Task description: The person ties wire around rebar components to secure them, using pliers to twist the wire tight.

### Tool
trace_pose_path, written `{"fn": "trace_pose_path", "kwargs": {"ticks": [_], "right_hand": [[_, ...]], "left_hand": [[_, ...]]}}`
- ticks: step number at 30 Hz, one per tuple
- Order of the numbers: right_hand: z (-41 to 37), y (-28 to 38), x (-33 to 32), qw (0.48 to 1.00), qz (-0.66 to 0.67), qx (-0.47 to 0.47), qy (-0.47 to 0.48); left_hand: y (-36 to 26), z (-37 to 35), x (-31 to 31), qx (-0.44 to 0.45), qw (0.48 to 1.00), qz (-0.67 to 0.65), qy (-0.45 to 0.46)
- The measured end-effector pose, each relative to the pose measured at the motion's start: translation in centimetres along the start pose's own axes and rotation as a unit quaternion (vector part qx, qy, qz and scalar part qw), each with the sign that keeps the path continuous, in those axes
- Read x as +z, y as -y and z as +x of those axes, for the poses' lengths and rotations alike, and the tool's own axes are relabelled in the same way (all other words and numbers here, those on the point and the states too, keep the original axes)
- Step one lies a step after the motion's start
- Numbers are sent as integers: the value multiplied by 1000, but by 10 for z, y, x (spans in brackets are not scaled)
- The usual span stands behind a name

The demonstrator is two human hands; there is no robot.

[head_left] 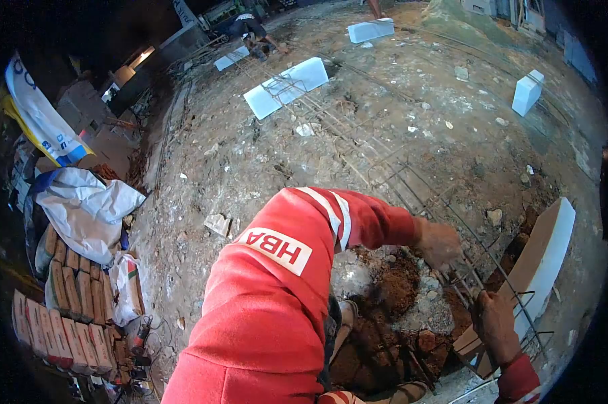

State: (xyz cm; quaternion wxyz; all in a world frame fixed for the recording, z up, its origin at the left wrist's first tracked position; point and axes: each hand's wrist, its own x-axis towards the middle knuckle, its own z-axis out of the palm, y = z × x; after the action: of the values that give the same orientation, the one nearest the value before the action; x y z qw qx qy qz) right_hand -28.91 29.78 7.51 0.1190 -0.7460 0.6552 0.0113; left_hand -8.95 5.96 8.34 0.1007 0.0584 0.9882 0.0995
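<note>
Both hands close on the near end of the rebar cage

The rebar cage (417,193) runs diagonally over rough, stony ground, and its near end lies between the person's two hands. The left hand (440,244), at the end of a red sleeve (270,289) (the patch on it reads "HBA"), is clenched on the bars at the cage's near part. The right hand (497,326) grips the cage closer to its tip, with fingers curled around the steel; whether either hand also holds tie wire, I cannot tell.

Beside and partly behind the cage's near end stands a long block (546,259) with white and tan faces. On the other side of that end is a dug pit (378,350) of reddish-brown soil, with the person's sandaled feet at its edge. Farther along, the cage crosses a long white block (307,75). A smaller white block (231,58) lies near the cage's far end, where a co-worker (250,34) bends low with one arm reaching to the ground.

Two more white blocks (528,93) sit apart, to the right of the cage. Well to its left are stacked paper sacks (82,289), a crumpled white sheet (88,212) and a printed banner (41,111).
</note>
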Motion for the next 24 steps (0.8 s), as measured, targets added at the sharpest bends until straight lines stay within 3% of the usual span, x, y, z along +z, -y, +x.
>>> {"fn": "trace_pose_path", "kwargs": {"ticks": [1,3,4,7,10,11,13,15,16,19,21,24], "right_hand": [[-2,-4,4,1000,1,2,2],[-7,-10,11,991,-33,-73,-109],[-8,-13,13,991,-34,-72,-108],[-4,-19,21,998,-4,-17,-53],[-4,-42,55,986,91,47,-132],[-3,-15,30,992,23,30,-124],[-1,11,-2,993,-47,14,-112],[-1,16,-17,999,-49,20,8],[-4,12,-14,998,-50,21,10],[-7,7,-4,991,-12,-67,-114],[-2,17,-6,992,23,31,-122],[-3,17,-13,979,118,49,-159]], "left_hand": [[-2,1,0,1,1000,3,-1],[-1,2,-1,-22,999,-29,-16],[-2,3,-1,-48,997,-58,-31],[16,10,24,-33,994,-15,-104],[4,1,5,-76,985,74,-135],[10,1,9,-76,985,72,-136],[28,1,18,-36,963,117,-239],[29,-7,14,-39,968,101,-226],[29,-10,13,-44,973,87,-210],[39,-2,30,-92,982,21,-165],[34,-5,17,-99,982,24,-161],[23,-14,-15,-108,984,15,-138]]}}
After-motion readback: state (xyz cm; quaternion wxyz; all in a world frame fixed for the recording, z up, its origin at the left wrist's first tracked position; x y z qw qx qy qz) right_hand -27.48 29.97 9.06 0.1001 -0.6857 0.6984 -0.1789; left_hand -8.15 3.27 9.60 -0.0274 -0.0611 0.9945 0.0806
